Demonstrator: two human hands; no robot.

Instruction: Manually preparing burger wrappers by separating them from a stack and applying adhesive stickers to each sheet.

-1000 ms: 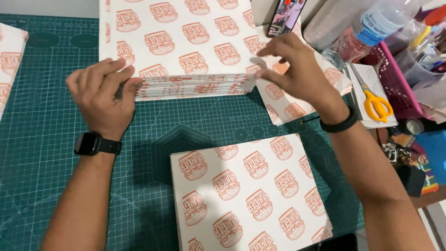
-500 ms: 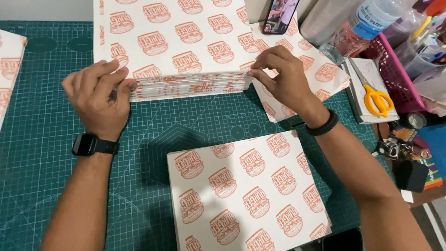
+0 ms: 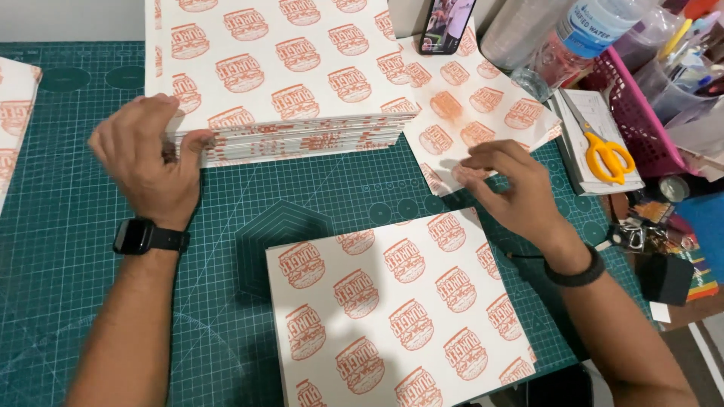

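Head view is looking down on a dark green gridded cutting mat (image 3: 90, 301), with the corner of another printed white sheet (image 3: 13, 113) lying at its far left edge. Left hand (image 3: 147, 162), wearing a black watch at the wrist, is gripping the left end of a thick stack of white paper sheets printed with orange burger logos (image 3: 279, 83), thumb pressing the stack's near edge and fingers curling over the corner. That stack is lying at the top middle of the mat. Nearer the person, a second, thinner pile of the same printed white sheets (image 3: 400, 309) is resting on the mat, slightly turned, touching neither hand. Right hand (image 3: 509, 188), with a black band at the wrist, is hovering between the two piles, fingers loosely bent and holding nothing, fingertips just above a loose printed sheet (image 3: 475, 105) lying at an angle beside the thick stack. A black phone (image 3: 446, 24) is leaning at the top. Further right, yellow-handled scissors (image 3: 603, 154) are lying on a small white pad, beside a pink plastic basket (image 3: 641, 120) and a clear water bottle (image 3: 581, 38)
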